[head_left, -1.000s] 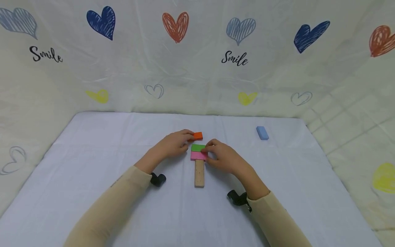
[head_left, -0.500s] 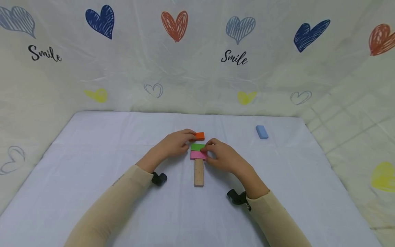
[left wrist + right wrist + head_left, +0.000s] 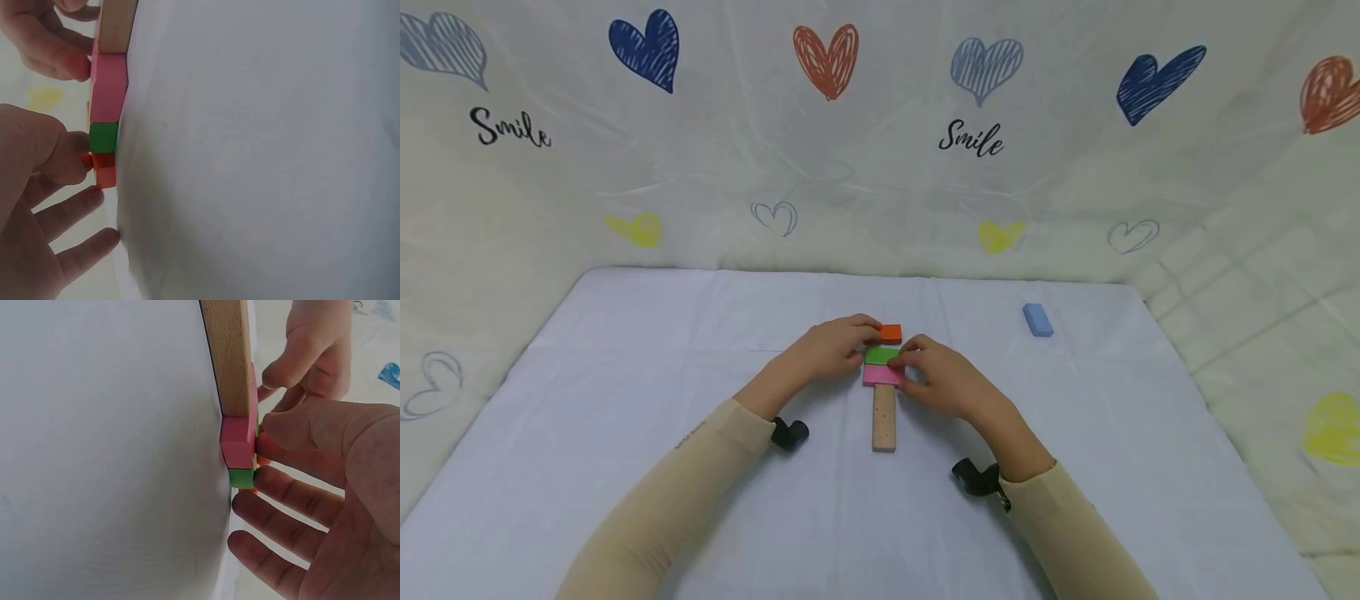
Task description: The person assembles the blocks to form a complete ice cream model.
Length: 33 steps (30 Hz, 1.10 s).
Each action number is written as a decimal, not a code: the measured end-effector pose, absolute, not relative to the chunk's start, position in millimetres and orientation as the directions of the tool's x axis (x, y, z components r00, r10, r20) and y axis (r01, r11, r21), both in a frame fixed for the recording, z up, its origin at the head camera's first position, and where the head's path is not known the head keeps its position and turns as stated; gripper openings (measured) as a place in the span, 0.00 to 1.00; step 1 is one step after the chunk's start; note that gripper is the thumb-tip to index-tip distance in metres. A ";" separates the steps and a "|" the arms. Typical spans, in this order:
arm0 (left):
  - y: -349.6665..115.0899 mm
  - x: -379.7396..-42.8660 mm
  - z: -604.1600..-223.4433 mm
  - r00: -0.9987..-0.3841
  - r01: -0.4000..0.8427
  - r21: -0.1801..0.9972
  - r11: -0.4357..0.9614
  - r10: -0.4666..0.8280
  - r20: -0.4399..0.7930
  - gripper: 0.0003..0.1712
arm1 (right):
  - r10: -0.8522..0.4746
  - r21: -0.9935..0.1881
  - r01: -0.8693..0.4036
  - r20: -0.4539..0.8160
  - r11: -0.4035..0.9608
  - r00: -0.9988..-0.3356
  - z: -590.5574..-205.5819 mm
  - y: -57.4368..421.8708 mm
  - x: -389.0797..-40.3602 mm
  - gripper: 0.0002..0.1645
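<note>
At the table's middle, a flat green block point(image 3: 878, 356) lies against the far side of a pink block point(image 3: 878, 375). A bare wooden plank point(image 3: 883, 419) runs from the pink block toward me. My left hand point(image 3: 831, 350) pinches an orange block point(image 3: 892, 333) by its left end, just beyond the green one. In the left wrist view the orange block point(image 3: 105, 171) sits right at the green block's far side. The fingertips of my right hand point(image 3: 946, 379) press on the pink and green blocks at their right end; its other fingers are extended in the right wrist view.
A light blue block point(image 3: 1037, 320) lies by itself at the back right of the white cloth-covered table point(image 3: 625, 467). Behind the table hangs a pale sheet point(image 3: 880, 167) printed with hearts and words. Small black cameras sit at both wrists.
My left hand has slid the orange block to the right and a little toward the green block. The right hand and the other blocks stay in place.
</note>
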State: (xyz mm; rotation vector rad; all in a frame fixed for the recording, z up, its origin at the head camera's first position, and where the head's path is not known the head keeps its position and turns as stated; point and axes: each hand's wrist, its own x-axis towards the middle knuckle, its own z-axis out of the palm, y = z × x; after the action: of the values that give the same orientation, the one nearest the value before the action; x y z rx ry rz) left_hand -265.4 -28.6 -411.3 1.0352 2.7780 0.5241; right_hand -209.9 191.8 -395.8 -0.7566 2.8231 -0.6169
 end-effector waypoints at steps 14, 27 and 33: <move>-25.0 -263.8 -412.1 -0.742 0.627 0.353 0.694 0.670 0.000 0.24 | -0.509 -0.421 -0.444 -0.049 0.791 -0.860 -393.8 191.7 -209.8 0.18; -24.4 -262.6 -412.0 -0.720 0.657 0.347 0.670 0.694 0.024 0.21 | -0.510 -0.432 -0.441 -0.053 0.787 -0.858 -393.8 191.3 -208.6 0.18; -24.6 -261.4 -412.0 -0.711 0.668 0.347 0.658 0.702 0.038 0.20 | -0.509 -0.432 -0.441 -0.049 0.787 -0.859 -393.6 190.8 -208.3 0.18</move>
State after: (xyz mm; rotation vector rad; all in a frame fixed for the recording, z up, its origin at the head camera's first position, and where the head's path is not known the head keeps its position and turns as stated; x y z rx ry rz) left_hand -261.4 -24.6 -412.0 1.1474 2.7692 0.5194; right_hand -208.3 190.8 -393.6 -0.7536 2.8137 -0.6192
